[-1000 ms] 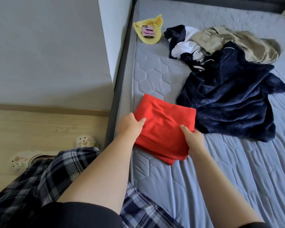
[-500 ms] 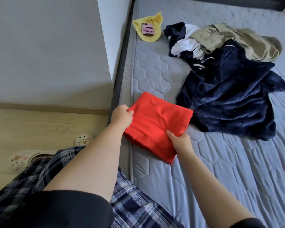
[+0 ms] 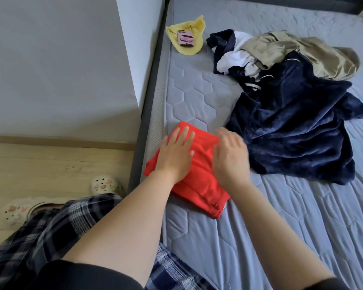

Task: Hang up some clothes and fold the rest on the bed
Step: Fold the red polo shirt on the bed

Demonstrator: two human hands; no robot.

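Observation:
A folded red garment (image 3: 201, 185) lies at the near left edge of the grey mattress (image 3: 281, 216). My left hand (image 3: 174, 153) lies flat on its left half, fingers straight. My right hand (image 3: 231, 155) rests on its right half, blurred, fingers relaxed. To the right a crumpled dark blue fleece garment (image 3: 298, 132) spreads over the bed. Behind it lie a navy and white piece (image 3: 233, 53) and a beige garment (image 3: 302, 53).
A yellow cloth (image 3: 189, 30) with a pink phone (image 3: 186, 38) on it sits at the far left corner of the bed. A white cabinet (image 3: 61, 59) stands left of the bed. Wooden floor (image 3: 50, 164) and my slippered feet are at lower left.
Both hands let go of the red garment's edges and now lie flat on top of it. The garment has shifted slightly toward the bed's left edge.

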